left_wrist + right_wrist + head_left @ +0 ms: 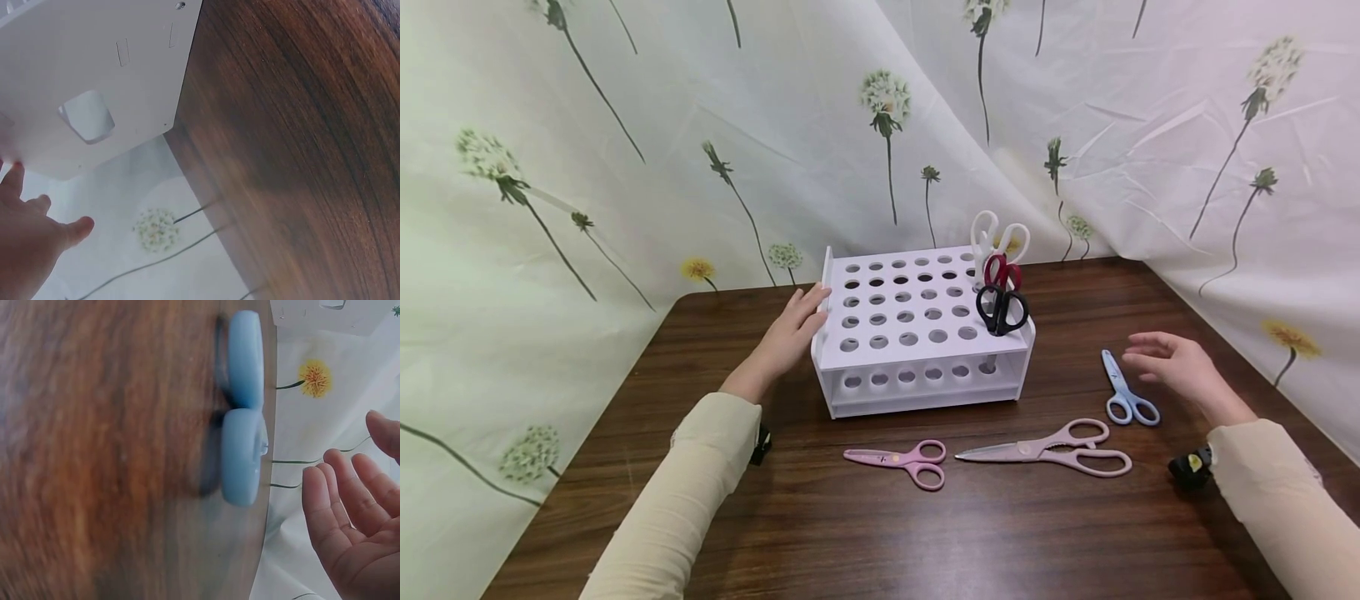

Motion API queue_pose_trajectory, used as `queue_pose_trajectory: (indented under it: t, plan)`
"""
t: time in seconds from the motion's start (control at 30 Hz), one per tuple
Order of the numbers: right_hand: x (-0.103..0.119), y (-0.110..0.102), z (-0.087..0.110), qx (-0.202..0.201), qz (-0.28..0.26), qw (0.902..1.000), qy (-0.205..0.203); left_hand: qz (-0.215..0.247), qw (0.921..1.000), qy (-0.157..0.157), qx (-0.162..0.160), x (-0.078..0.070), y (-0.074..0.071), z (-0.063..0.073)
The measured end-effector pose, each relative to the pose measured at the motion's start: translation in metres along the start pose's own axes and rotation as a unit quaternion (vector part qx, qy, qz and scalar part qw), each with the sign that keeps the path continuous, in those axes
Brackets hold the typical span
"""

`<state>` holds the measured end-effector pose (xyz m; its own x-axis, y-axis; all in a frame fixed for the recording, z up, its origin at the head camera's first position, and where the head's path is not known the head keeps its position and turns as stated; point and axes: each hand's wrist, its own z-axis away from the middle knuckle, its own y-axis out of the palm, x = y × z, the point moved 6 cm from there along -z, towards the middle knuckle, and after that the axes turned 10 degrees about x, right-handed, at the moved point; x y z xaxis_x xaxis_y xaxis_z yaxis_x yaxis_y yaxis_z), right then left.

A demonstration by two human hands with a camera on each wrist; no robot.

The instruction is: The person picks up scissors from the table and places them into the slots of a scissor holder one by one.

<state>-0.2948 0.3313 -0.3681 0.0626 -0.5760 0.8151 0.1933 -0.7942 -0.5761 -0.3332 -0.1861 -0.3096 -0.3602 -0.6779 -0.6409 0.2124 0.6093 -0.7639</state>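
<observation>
My left hand [792, 327] rests its fingertips on the left side panel of a white rack [880, 408] with rows of round holes. The left wrist view shows that panel from outside, with a cutout in it. Over at the right, my right hand [1176, 371] hovers with loosely extended fingers beside light blue scissors [1120, 390], which lie on the table, blades pointing away. In the right wrist view the blue handle loops [244, 362] appear close up, apart from the fingers. White scissors [983, 237], red scissors [1013, 277] and black scissors [1015, 312] stand handles-up in the rack's right column.
Pink scissors [898, 458] and larger pale pink kitchen shears [1045, 450] lie in front of the rack on the dark wooden table [970, 542]. A white curtain [760, 108] with dandelion prints hangs behind the table and along its sides.
</observation>
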Motion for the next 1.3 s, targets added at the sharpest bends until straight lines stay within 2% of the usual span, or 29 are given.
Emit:
queue_pose_trajectory:
  t: [0.2,0.6,0.77,0.97,1.3]
  plan:
    - [-0.007,0.003,-0.002,0.010,0.005,0.9999,0.007,-0.018,0.9998,0.006,-0.003,0.000,-0.001,0.000]
    - [-0.012,0.009,-0.006,0.027,0.025,0.9986,0.039,-0.083,0.9965,0.014,-0.004,-0.003,-0.002,0.002]
    - [-0.013,0.012,-0.009,0.038,0.022,0.9979,0.049,-0.084,0.9964,0.010,0.002,-0.002,-0.002,0.001]
    - [-0.010,0.016,-0.012,0.054,0.018,0.9975,0.041,-0.084,0.9964,0.008,0.001,-0.003,-0.001,0.002]
    - [-0.015,0.017,-0.020,0.078,0.062,0.9934,0.057,-0.071,0.9974,0.006,-0.002,-0.003,-0.001,0.002]
